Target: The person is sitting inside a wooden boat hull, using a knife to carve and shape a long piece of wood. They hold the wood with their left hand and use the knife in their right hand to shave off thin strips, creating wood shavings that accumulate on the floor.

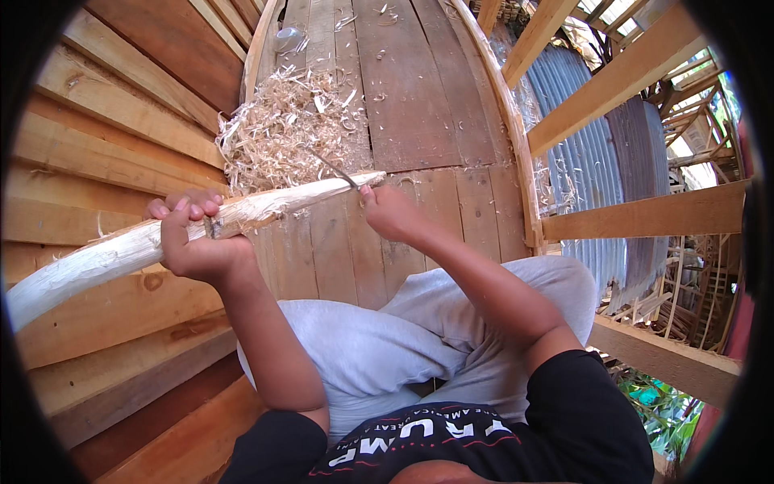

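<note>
1. Head view: left hand (pixel 193 255)'s wrapped round a pale, curved, peeled wooden pole (pixel 105 256) crossing the brown plank floor (pixel 332 258)'s left edge.
2. Right hand (pixel 391 214)'s clenched on a thin dark blade (pixel 334 168) by the pole's tapered tip.
3. Curly, papery shavings (pixel 278 125) heap near that edge.

I had bright daylight, glaring beyond the railing (pixel 645 216) to my right; fisheye distortion curved the wall planks (pixel 97 167).

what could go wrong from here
The thin-bladed tool in the right hand might slip along the pole and cut the bare left hand gripping it. The loose shavings heaped on the floorboards could be slippery underfoot.
</note>
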Action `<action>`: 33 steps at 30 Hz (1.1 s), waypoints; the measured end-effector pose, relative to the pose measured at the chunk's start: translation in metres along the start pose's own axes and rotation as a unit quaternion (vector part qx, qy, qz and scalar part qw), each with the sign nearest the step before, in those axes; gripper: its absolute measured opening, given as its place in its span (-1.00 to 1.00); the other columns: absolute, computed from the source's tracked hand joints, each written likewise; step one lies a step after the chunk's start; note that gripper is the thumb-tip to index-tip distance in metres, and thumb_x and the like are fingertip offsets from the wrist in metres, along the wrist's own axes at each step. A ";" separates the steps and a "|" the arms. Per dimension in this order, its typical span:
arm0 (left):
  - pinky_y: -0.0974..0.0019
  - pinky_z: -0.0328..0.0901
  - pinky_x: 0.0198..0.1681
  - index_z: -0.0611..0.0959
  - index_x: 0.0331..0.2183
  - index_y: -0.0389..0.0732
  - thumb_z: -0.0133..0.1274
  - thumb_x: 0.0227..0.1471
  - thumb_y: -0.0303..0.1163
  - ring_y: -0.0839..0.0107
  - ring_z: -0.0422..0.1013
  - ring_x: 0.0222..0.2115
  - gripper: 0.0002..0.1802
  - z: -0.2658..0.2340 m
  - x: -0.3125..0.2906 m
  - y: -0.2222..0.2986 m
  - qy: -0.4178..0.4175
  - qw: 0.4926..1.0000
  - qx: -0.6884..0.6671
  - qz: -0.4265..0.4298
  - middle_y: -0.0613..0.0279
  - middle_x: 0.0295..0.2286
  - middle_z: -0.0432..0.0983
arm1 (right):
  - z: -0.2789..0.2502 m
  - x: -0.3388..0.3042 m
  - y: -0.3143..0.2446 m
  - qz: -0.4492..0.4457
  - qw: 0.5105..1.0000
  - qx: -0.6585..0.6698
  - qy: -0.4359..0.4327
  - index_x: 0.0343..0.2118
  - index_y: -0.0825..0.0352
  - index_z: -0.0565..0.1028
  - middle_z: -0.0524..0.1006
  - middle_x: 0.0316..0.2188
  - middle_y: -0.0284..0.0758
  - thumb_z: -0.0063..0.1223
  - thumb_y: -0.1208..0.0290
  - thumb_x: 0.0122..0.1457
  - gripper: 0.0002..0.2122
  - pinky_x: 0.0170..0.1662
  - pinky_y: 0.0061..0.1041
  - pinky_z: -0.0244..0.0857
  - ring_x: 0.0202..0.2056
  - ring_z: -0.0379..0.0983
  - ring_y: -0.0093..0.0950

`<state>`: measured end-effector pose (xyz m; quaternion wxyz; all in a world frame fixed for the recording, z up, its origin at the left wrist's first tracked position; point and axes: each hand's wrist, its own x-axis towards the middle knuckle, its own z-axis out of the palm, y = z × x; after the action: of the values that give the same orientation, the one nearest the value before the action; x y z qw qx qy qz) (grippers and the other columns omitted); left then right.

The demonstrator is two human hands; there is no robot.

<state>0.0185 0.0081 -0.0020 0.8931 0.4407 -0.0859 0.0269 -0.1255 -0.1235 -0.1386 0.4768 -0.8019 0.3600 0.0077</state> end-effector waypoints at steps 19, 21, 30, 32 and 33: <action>0.37 0.18 -0.48 0.27 -0.46 -0.09 -0.12 -0.27 -0.55 0.49 0.13 -0.67 -0.78 0.004 -0.003 -0.001 -0.010 1.000 -0.014 -0.011 0.36 -0.69 0.12 | 0.001 0.014 0.024 0.071 0.995 0.067 -0.008 -0.42 0.51 0.49 0.51 -0.42 0.15 -0.41 0.14 0.33 -0.49 -0.15 -0.05 0.27 -0.29 0.45 0.08; 0.37 0.18 -0.48 0.27 -0.46 -0.09 -0.12 -0.27 -0.54 0.49 0.13 -0.67 -0.78 -0.001 -0.001 0.001 -0.013 1.000 -0.014 -0.001 0.36 -0.69 0.12 | 0.001 -0.005 -0.004 0.013 0.999 0.029 -0.008 -0.43 0.52 0.49 0.51 -0.46 0.11 -0.41 0.14 0.34 -0.49 -0.19 -0.06 0.28 -0.32 0.47 0.06; 0.35 0.19 -0.45 0.26 -0.46 -0.10 -0.11 -0.27 -0.54 0.49 0.13 -0.67 -0.78 0.002 -0.002 -0.001 -0.031 0.999 -0.014 -0.009 0.36 -0.69 0.12 | 0.001 0.014 0.024 0.080 0.994 0.066 -0.017 -0.45 0.59 0.46 0.50 -0.46 0.19 -0.41 0.16 0.34 -0.47 -0.15 -0.04 0.27 -0.30 0.46 0.12; 0.35 0.18 -0.45 0.26 -0.46 -0.10 -0.11 -0.27 -0.54 0.49 0.12 -0.67 -0.77 -0.002 -0.002 0.003 -0.025 1.000 -0.002 0.005 0.36 -0.69 0.12 | 0.008 -0.006 -0.012 -0.005 0.998 0.044 -0.038 -0.43 0.60 0.47 0.50 -0.42 0.21 -0.41 0.16 0.34 -0.47 -0.12 -0.04 0.26 -0.27 0.45 0.13; 0.35 0.18 -0.45 0.26 -0.46 -0.10 -0.11 -0.27 -0.54 0.49 0.13 -0.67 -0.77 -0.002 -0.002 0.003 -0.018 1.000 -0.002 0.002 0.36 -0.69 0.12 | 0.009 -0.017 -0.021 -0.037 0.998 0.034 -0.043 -0.42 0.60 0.47 0.49 -0.40 0.22 -0.41 0.16 0.34 -0.47 -0.11 -0.04 0.26 -0.26 0.44 0.14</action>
<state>0.0160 0.0114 -0.0011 0.8924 0.4388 -0.1033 0.0202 -0.1229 -0.1016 -0.1219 0.5189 -0.7968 0.3094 0.0121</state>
